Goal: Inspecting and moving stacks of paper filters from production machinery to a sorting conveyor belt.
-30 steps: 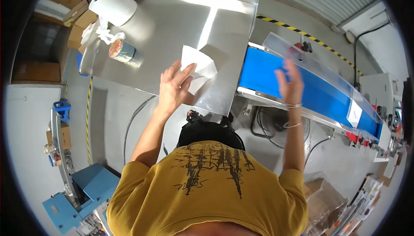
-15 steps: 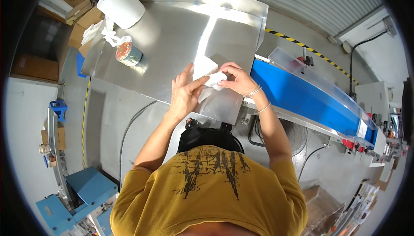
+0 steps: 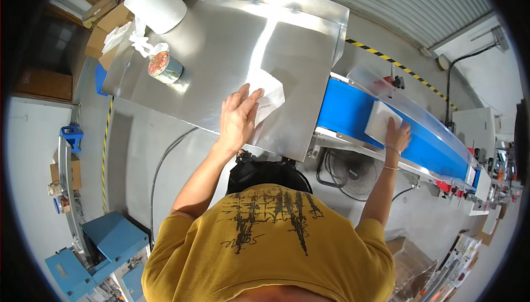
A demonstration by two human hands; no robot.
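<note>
My left hand [image 3: 237, 115] lies with its fingers stretched out on a loose white sheet [image 3: 270, 95] with faint print, which rests near the front of the metal table [image 3: 221, 43]. Out to the right, my right hand [image 3: 398, 135] reaches over a blue conveyor belt [image 3: 345, 103]. Its fingers are on the right edge of a flat white rectangular packet [image 3: 380, 121], and they appear to grip it. The underside of that grip is hidden.
A large white paper roll [image 3: 160, 4] stands at the table's far left, beside a can [image 3: 164, 67] with white paper at its top. A clear guard [image 3: 408, 111] runs along the belt's far side. Beneath the belt stands a black fan [image 3: 353, 175].
My right hand has left the small folded white piece both hands held and moved right onto the belt. The white packet now shows under it. My left hand has stayed over the sheet.
</note>
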